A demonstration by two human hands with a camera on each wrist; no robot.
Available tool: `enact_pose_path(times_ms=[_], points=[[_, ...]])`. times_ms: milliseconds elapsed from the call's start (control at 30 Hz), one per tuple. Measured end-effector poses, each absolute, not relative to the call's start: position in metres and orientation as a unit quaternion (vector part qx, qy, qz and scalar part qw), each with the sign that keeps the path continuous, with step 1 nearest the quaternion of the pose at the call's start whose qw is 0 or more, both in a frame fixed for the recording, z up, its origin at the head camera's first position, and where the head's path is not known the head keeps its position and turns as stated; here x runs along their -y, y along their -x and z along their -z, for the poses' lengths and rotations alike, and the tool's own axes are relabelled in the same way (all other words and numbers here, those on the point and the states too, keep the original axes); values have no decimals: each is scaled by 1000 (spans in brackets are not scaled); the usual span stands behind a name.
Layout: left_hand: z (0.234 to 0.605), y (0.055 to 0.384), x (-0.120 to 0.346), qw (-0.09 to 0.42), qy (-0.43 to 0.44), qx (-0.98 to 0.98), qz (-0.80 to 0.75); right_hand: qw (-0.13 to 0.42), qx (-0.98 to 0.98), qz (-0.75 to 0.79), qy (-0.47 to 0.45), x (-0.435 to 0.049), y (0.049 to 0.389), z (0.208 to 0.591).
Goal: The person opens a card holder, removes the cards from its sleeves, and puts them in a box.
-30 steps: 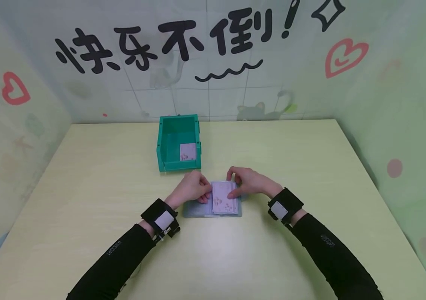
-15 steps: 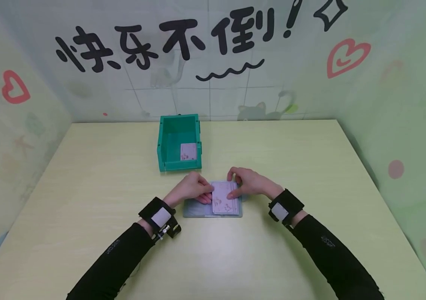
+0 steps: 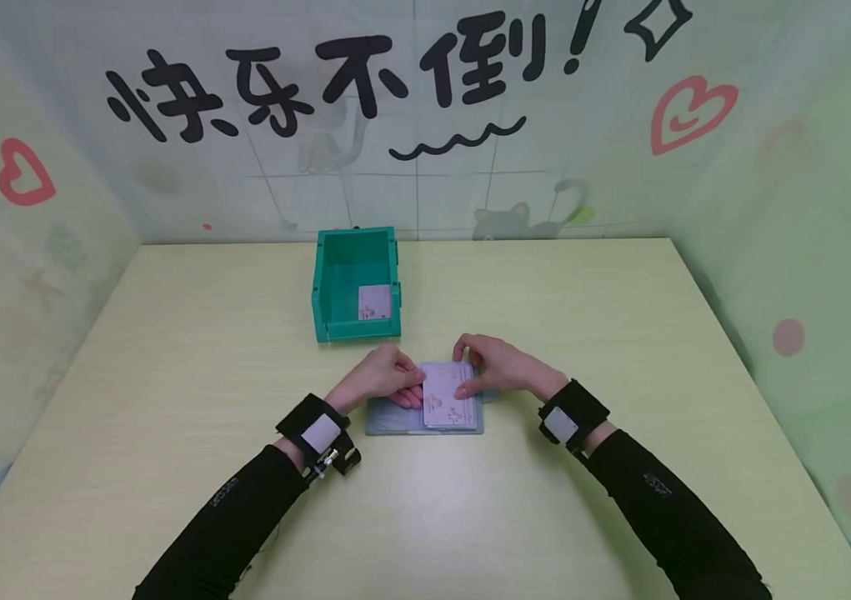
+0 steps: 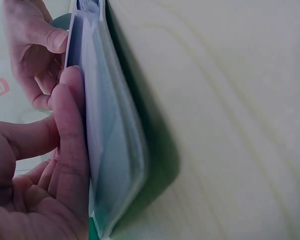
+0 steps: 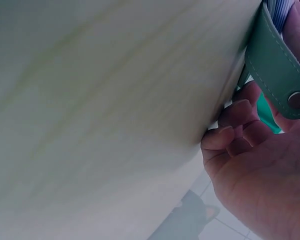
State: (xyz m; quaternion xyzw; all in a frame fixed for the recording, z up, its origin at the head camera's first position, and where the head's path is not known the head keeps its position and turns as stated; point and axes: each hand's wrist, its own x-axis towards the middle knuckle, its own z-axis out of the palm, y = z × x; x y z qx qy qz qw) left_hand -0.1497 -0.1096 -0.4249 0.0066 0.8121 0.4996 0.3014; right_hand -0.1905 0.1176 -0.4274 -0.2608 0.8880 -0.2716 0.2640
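A card holder (image 3: pixel 393 422) with a blue-green cover lies unfolded on the table. On its right half is a pale pink patterned card (image 3: pixel 442 402), atop clear sleeve pages. My left hand (image 3: pixel 380 377) pinches near the card's left edge with thumb and forefinger; in the left wrist view its fingers (image 4: pixel 70 145) lie against the raised page side. From the right, my right hand (image 3: pixel 502 364) holds the holder, thumb on the card and curled fingers (image 5: pixel 235 117) down at the table beyond it. The holder's strap (image 5: pixel 272 62), with a metal snap, sticks out by the right palm.
Behind the holder stands a teal bin (image 3: pixel 353 329), with another pink card (image 3: pixel 375 302) lying inside at its front right. The pale wooden table (image 3: pixel 620 333) meets a printed backdrop at the rear and on both sides.
My left wrist has turned slightly and the hand has shifted a little at the card's left edge. The right hand, holder and bin stay nearly as they were.
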Motion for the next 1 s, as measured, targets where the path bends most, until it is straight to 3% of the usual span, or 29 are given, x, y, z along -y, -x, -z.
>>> enact_pose_path(times_ms=[633, 867, 1000], points=[[426, 148, 117, 307, 15, -803, -510, 258, -888, 274, 265, -119, 191, 432], [429, 144, 114, 277, 1, -810, -518, 259, -890, 272, 259, -118, 191, 433], [429, 142, 120, 285, 5, -804, -522, 262, -890, 273, 253, -118, 190, 433]])
